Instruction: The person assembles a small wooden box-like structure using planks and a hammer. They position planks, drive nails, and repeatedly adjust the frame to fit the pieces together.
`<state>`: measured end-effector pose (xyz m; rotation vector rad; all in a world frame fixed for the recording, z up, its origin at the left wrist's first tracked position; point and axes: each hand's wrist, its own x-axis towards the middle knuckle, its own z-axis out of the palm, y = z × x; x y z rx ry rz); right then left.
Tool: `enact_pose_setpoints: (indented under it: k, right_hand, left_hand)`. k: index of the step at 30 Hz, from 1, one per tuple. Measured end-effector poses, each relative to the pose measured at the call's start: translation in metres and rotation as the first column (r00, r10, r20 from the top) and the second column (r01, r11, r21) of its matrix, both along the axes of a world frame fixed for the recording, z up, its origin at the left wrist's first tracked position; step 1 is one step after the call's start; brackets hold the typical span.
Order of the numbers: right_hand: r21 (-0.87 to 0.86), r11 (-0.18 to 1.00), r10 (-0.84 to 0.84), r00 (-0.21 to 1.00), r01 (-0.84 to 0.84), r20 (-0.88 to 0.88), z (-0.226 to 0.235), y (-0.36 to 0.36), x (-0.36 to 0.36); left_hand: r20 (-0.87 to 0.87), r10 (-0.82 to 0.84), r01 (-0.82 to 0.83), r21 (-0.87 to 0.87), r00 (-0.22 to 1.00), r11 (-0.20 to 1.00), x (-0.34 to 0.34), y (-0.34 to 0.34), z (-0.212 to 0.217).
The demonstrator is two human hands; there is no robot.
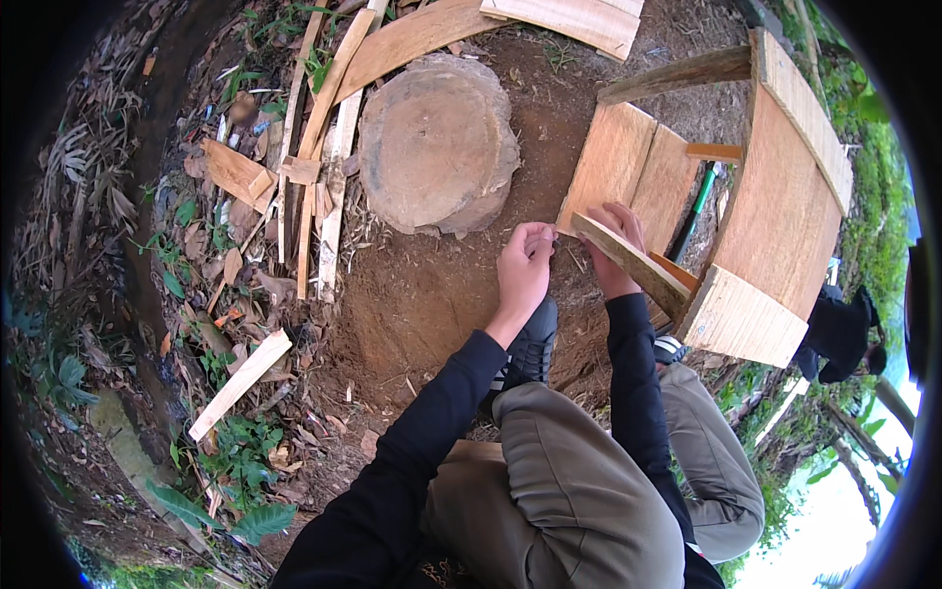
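Note:
In front of me, to the right, a wooden frame of planks [800, 187] rests on its side on the ground. A narrow wooden slat [633, 259] sticks out from its near side toward my hands. My right hand [615, 270] is closed around this slat, with some fingers showing beyond its upper edge. Just left of the slat's end, my left hand [527, 267] is closed in a pinch; what its fingertips hold, if anything, is too small to make out. Flat boards [610, 162] lie inside the frame, their near corner close to my left fingertips.
A tool with a green and black handle [696, 208] lies inside the frame. A round tree stump [437, 142] stands left of it. Long wooden strips [339, 147] lie beside the stump, and a loose wood piece [240, 383] is on the leaves. Cut planks [579, 20] lie at the far side.

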<state>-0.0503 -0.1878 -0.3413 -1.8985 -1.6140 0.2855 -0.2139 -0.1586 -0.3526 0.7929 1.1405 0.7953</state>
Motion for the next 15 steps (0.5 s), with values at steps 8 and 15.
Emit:
enact_pose_setpoints:
  k: [8, 15]
  right_hand:
    - [0.015, 1.000, -0.012, 0.999, 0.012, 0.040, -0.0047, 0.0020, -0.0011]
    - [0.058, 0.998, -0.011, 0.997, 0.007, 0.076, -0.0067, 0.0032, -0.0041]
  left_hand:
    - [0.018, 0.029, -0.029, -0.013, 0.999, 1.000, 0.0024, -0.0031, -0.0041]
    - [0.011, 0.016, -0.016, -0.032, 1.000, 0.999, 0.0026, -0.0001, 0.0000]
